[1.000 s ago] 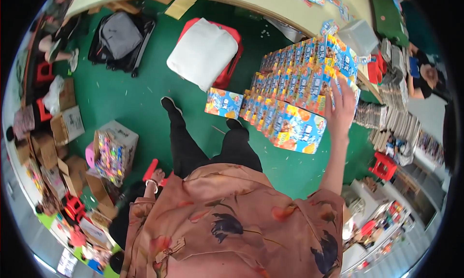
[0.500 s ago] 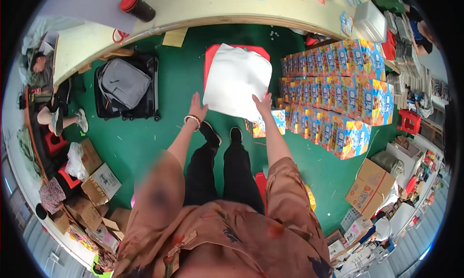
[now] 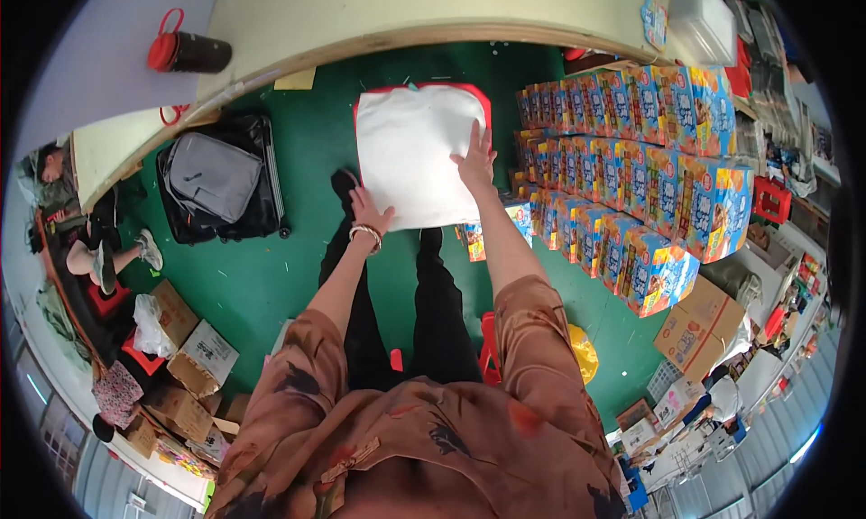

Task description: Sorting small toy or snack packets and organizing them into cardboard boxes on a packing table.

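A white square cloth or thin pad (image 3: 415,163) lies over the top of a red stool (image 3: 484,97), whose red rim shows at the far corners and along the left side. My left hand (image 3: 372,214), with a bracelet on its wrist, is at the near left corner of the pad, thumb and fingers apart. Flat on the pad's right side rests my right hand (image 3: 474,163), its fingers spread and pointing away from me. The stool's legs are hidden under the pad.
Rows of blue-and-orange boxes (image 3: 622,181) stand to the right. On the left lies an open black suitcase with a grey backpack (image 3: 216,178). Ahead is a pale table (image 3: 379,18) bearing a dark bottle (image 3: 194,52). A person (image 3: 90,257) sits at far left.
The pad now lies flatter and squarer on the stool. My right hand has moved up onto its right side, and my left hand has come in to its near left corner.
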The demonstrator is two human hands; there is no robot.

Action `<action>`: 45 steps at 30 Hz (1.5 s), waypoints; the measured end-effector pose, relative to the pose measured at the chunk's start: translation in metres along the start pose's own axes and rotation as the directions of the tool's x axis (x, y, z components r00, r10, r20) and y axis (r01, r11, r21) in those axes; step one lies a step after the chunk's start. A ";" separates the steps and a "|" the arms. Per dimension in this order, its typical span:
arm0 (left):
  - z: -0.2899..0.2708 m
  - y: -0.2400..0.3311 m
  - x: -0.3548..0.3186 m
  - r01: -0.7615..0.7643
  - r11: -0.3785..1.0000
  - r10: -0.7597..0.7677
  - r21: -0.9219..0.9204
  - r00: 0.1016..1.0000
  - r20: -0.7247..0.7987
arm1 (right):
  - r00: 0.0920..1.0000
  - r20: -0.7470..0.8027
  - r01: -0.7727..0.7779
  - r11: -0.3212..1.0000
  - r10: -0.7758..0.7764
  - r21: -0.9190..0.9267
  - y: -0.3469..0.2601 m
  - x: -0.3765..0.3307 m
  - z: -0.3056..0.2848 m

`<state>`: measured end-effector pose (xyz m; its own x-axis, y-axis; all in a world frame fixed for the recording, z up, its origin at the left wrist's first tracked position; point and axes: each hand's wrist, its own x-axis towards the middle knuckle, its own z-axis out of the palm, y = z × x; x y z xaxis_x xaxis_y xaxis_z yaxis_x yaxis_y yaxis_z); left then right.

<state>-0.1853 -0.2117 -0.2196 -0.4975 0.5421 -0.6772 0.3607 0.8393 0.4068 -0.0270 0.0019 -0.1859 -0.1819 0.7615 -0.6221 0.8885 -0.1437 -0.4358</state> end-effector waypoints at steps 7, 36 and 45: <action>-0.152 0.193 0.039 -0.585 0.790 0.583 0.182 0.627 -0.516 | 0.530 -0.804 0.310 0.944 -0.269 -0.112 -0.017 0.009 -0.086; -0.202 0.233 0.147 -0.439 0.737 0.590 0.513 0.788 -0.173 | 0.874 -0.477 -0.164 0.867 -0.093 -0.470 -0.109 0.147 -0.182; -0.206 0.230 0.147 -0.436 0.764 0.561 0.475 0.813 -0.157 | 0.843 -0.509 -0.139 0.846 -0.171 -0.515 -0.112 0.148 -0.180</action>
<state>-0.3380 0.0698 -0.0996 -0.3258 0.9180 -0.2262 0.8675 0.3854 0.3145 -0.0774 0.2444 -0.1117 -0.0912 0.9888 -0.1185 0.9938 0.0980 0.0534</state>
